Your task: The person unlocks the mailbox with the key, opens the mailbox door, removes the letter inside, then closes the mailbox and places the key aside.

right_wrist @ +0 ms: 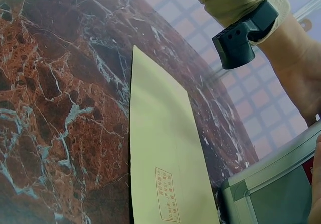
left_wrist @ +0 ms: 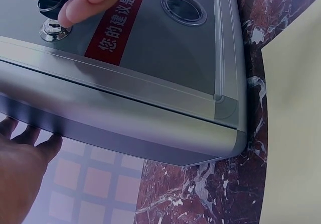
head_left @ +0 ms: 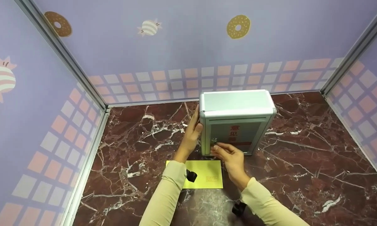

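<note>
A silver metal suggestion box (head_left: 238, 102) with red lettering stands upright on the marbled surface. Flat along its left side, my left hand (head_left: 191, 138) steadies it with fingers extended; in the left wrist view the fingertips touch the box's side. My right hand (head_left: 232, 157) is at the front panel and pinches a black-headed key (left_wrist: 50, 3). Right beside the key is the round metal lock (left_wrist: 54, 30), its slot partly visible. Whether the key's tip touches the lock I cannot tell. Only a bit of the right hand shows in the right wrist view.
A yellow envelope (head_left: 204, 172) with a small red printed block lies in front of the box, partly under the left wrist. Purple patterned walls (head_left: 188, 40) enclose the marbled surface (head_left: 301, 175) at the back and both sides.
</note>
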A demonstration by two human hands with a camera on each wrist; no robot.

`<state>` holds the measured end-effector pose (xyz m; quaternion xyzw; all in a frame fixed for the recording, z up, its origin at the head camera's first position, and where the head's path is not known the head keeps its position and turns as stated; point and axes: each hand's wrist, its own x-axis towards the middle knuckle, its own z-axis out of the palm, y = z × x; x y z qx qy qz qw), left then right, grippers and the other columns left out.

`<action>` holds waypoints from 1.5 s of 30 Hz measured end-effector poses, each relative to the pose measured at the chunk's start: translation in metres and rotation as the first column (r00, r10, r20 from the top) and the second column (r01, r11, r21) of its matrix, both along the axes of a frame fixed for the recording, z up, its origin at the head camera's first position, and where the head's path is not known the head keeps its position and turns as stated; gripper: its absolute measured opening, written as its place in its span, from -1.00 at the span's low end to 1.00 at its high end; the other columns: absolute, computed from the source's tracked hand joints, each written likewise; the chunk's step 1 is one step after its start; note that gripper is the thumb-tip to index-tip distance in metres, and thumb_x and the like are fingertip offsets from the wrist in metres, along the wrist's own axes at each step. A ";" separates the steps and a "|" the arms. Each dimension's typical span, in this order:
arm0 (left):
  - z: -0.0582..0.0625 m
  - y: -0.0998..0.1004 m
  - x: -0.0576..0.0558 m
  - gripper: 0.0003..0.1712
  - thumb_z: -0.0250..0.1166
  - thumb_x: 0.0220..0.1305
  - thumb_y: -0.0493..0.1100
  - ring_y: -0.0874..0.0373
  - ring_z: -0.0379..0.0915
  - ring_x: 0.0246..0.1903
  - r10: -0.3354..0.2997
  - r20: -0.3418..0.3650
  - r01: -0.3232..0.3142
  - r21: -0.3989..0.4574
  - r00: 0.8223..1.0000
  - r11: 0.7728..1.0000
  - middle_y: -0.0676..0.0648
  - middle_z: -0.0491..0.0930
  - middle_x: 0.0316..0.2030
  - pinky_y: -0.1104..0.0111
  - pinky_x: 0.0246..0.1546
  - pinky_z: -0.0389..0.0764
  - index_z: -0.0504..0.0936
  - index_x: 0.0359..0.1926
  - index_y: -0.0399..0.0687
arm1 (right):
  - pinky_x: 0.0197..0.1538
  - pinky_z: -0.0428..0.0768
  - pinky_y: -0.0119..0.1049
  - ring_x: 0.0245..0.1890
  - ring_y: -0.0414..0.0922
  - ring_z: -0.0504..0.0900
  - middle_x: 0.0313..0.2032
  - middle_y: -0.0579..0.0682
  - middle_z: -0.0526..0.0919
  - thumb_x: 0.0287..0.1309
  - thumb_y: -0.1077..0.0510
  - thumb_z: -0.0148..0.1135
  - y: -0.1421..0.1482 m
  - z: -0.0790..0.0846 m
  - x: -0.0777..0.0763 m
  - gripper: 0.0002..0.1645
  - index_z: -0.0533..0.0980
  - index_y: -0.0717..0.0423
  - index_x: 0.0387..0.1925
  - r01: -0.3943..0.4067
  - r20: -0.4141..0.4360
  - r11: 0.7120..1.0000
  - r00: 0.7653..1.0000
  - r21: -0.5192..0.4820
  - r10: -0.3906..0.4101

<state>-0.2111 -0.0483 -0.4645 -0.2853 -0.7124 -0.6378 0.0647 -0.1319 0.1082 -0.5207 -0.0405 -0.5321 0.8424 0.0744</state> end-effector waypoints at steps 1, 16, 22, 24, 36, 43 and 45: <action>-0.004 0.000 -0.003 0.09 -0.17 0.34 0.43 -0.17 -0.23 0.46 0.002 -0.002 -0.002 0.001 1.000 1.000 -0.29 -0.13 0.50 -0.14 0.37 -0.15 -0.16 0.52 -0.31 | -0.03 0.55 0.17 -0.27 0.24 0.70 -0.29 0.32 0.70 0.15 0.38 0.37 0.000 0.000 0.000 -0.64 0.54 0.55 -0.06 0.002 0.003 1.000 1.000 0.007 -0.002; -0.012 0.000 -0.006 0.07 -0.16 0.32 0.49 -0.05 -0.22 0.47 0.011 0.030 -0.011 -0.001 0.999 1.000 -0.12 -0.12 0.52 -0.13 0.36 -0.13 -0.14 0.56 -0.12 | -0.14 0.67 -0.05 -0.31 0.21 0.71 -0.32 0.28 0.71 0.07 0.36 0.45 -0.001 0.005 0.001 -0.63 0.58 0.51 -0.10 0.046 0.023 0.996 0.999 0.079 -0.048; 0.007 -0.001 0.005 0.07 -0.14 0.34 0.41 -0.18 -0.23 0.46 -0.014 0.009 0.014 0.016 1.000 1.000 -0.29 -0.12 0.50 -0.07 0.39 -0.14 -0.15 0.52 -0.31 | -0.17 0.68 -0.12 -0.31 0.24 0.70 -0.33 0.22 0.72 0.06 0.30 0.48 -0.002 0.004 0.001 -0.63 0.62 0.45 -0.12 0.073 0.034 0.988 0.996 0.136 -0.078; 0.006 -0.001 0.004 0.06 -0.13 0.35 0.39 -0.14 -0.22 0.46 -0.018 0.004 0.018 0.022 1.000 1.000 -0.28 -0.12 0.50 -0.03 0.39 -0.14 -0.14 0.52 -0.29 | -0.18 0.68 -0.15 -0.33 0.20 0.71 -0.34 0.21 0.72 0.05 0.30 0.49 -0.003 0.003 0.001 -0.63 0.62 0.44 -0.13 0.079 0.037 0.987 0.996 0.142 -0.085; 0.006 -0.002 0.004 0.05 -0.12 0.34 0.39 -0.10 -0.19 0.46 -0.025 0.006 0.024 0.023 1.000 0.999 -0.29 -0.11 0.50 -0.05 0.38 -0.08 -0.13 0.53 -0.27 | -0.15 0.67 -0.05 -0.38 0.01 0.73 -0.35 0.19 0.72 0.04 0.28 0.51 -0.002 0.003 0.002 -0.62 0.63 0.43 -0.12 0.099 0.051 0.982 0.993 0.162 -0.109; 0.005 -0.002 0.004 0.03 -0.12 0.36 0.36 -0.11 -0.14 0.45 -0.034 -0.003 0.034 0.035 0.999 0.999 -0.29 -0.10 0.50 0.01 0.38 0.00 -0.13 0.52 -0.30 | -0.28 0.68 -0.25 -0.38 0.02 0.73 -0.35 0.17 0.73 0.02 0.26 0.53 -0.003 0.004 0.001 -0.62 0.65 0.39 -0.13 0.112 0.074 0.974 0.989 0.195 -0.129; 0.004 -0.002 0.004 0.02 -0.11 0.37 0.35 -0.11 -0.13 0.45 -0.033 -0.005 0.033 0.038 0.999 0.999 -0.28 -0.10 0.50 0.02 0.38 0.00 -0.13 0.52 -0.29 | -0.27 0.68 -0.24 -0.37 0.03 0.72 -0.33 0.17 0.73 0.01 0.26 0.53 -0.003 0.005 0.001 -0.62 0.65 0.39 -0.13 0.114 0.073 0.973 0.989 0.200 -0.131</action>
